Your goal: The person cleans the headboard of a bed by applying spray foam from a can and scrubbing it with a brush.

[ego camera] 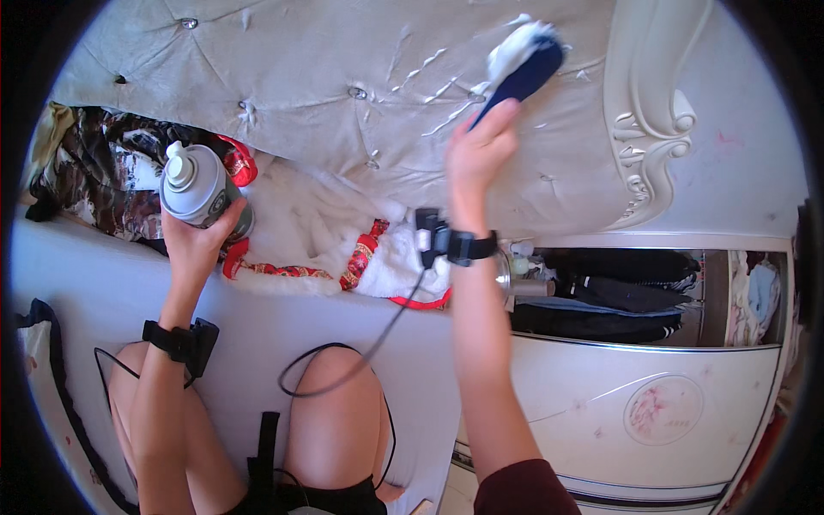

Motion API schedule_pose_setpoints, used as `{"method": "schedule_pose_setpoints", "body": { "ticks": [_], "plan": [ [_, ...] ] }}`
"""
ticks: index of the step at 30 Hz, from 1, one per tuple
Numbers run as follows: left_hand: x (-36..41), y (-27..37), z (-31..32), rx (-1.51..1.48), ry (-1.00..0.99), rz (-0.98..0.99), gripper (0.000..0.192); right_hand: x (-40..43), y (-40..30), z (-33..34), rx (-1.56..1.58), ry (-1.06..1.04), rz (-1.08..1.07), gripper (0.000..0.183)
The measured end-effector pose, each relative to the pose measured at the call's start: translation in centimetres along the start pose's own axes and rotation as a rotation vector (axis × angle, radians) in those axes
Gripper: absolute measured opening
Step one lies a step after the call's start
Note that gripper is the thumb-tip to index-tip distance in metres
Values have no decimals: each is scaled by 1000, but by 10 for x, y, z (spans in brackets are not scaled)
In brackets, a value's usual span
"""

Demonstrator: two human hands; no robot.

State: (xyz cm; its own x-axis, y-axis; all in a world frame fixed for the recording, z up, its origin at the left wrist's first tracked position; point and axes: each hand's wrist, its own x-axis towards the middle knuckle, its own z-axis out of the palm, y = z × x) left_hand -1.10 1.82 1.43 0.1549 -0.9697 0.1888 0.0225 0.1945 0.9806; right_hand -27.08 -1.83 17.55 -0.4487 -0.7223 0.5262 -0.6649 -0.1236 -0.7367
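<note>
My left hand grips a spray can with a pale nozzle cap, held over the bedding. In my right hand is the handle of a dark blue brush, raised to the upper right of the tufted headboard. White foam covers the brush head, whose bristles are hidden. Streaks of the same foam lie on the beige upholstery around the brush and farther left. Crystal-like buttons sit in the tufts.
White fleece with red patterned trim and a camouflage cloth lie along the headboard's base. An open drawer of folded clothes stands at right, beside the carved headboard frame. A cable hangs from my right wrist strap across my knee.
</note>
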Motion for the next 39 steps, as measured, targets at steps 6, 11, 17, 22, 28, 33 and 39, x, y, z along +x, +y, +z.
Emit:
{"method": "schedule_pose_setpoints", "body": {
  "ticks": [6,11,17,22,28,33,39],
  "plan": [
    [1,6,19,-67,-11,-73,69,-154,110,1,-312,-219,36,38],
    [3,2,-9,-11,-39,-86,70,-31,-2,17,-43,63,19,48],
    [9,12,9,-61,-20,-56,71,-50,48,26,-265,4,-120,41],
    [5,14,10,-41,-5,-16,70,-123,81,13,-358,-246,2,38],
    [6,12,-4,-23,-8,-52,68,-5,8,-1,-7,139,76,46],
    [1,-2,7,-13,-21,-44,70,-125,98,3,-343,-1,-136,41],
    [4,7,-6,8,-39,-91,70,-36,22,-16,-4,156,134,46]
  ]
}}
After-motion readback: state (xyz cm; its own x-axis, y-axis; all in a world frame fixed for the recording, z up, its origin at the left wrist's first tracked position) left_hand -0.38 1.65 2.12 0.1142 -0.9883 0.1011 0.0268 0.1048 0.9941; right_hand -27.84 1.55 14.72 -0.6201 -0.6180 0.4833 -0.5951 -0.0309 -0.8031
